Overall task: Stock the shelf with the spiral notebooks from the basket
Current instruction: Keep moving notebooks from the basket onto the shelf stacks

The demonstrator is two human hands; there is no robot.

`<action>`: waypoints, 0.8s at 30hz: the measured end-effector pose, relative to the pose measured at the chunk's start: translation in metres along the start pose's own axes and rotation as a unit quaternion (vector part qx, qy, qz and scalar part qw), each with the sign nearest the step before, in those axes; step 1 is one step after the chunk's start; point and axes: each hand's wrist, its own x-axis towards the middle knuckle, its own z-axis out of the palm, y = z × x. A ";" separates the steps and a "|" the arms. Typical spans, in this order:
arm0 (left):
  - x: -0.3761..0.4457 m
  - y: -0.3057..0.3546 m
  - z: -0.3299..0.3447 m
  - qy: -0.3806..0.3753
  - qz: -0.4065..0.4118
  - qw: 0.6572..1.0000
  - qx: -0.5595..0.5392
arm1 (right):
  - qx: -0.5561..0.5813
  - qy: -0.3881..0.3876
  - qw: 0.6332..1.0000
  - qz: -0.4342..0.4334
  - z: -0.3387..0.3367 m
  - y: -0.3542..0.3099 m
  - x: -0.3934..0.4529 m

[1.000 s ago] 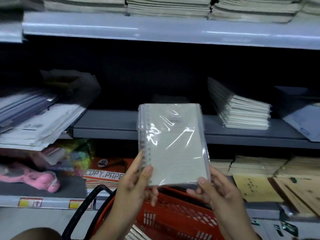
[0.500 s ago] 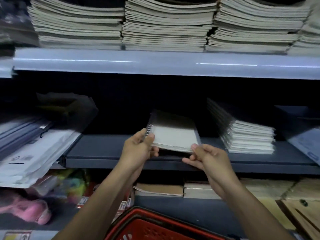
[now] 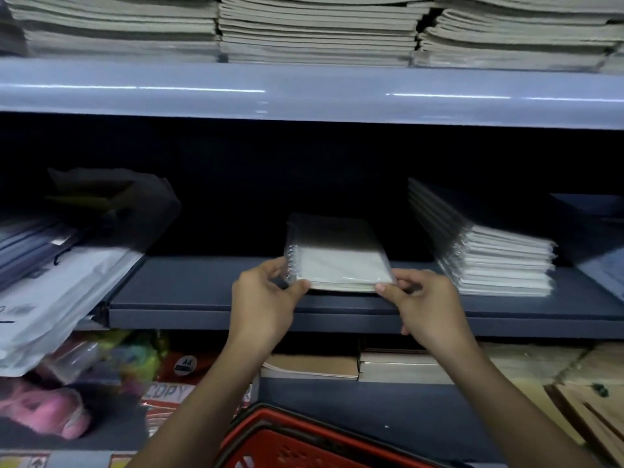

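Note:
A plastic-wrapped pack of spiral notebooks (image 3: 341,261) lies flat on the dark grey middle shelf (image 3: 189,292), spiral edge to the left. My left hand (image 3: 266,298) pinches its near left corner by the spiral. My right hand (image 3: 425,305) holds its near right corner. To the right on the same shelf sits a leaning stack of similar wrapped notebooks (image 3: 489,261). The red basket (image 3: 287,440) is at the bottom centre below my arms; its contents are hidden.
Stacks of thin exercise books (image 3: 317,28) fill the upper shelf. Plastic-sleeved paper goods (image 3: 50,285) slump at the left of the middle shelf. Below are brown notebooks (image 3: 310,366), copy paper packs (image 3: 175,393), envelopes (image 3: 591,400) and a pink item (image 3: 44,410).
The notebook pack went from upright in front of me over the basket to lying flat on the middle shelf. Both hands followed it forward and still hold its near corners.

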 end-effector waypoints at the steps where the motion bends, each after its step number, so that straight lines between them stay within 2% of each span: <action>1: 0.002 0.000 0.003 0.009 0.000 1.000 0.006 | -0.015 0.005 1.000 -0.001 0.001 0.001 0.006; 13: 0.011 -0.007 0.005 0.025 -0.001 0.999 0.021 | -0.031 0.010 0.999 0.015 0.010 0.015 0.022; 19: -0.013 -0.006 -0.013 0.022 0.030 0.999 0.002 | -0.012 0.028 1.000 -0.005 -0.015 0.009 -0.019; 24: -0.049 -0.019 -0.027 -0.017 -0.005 1.000 -0.023 | -0.028 -0.034 0.999 0.021 -0.042 0.034 -0.072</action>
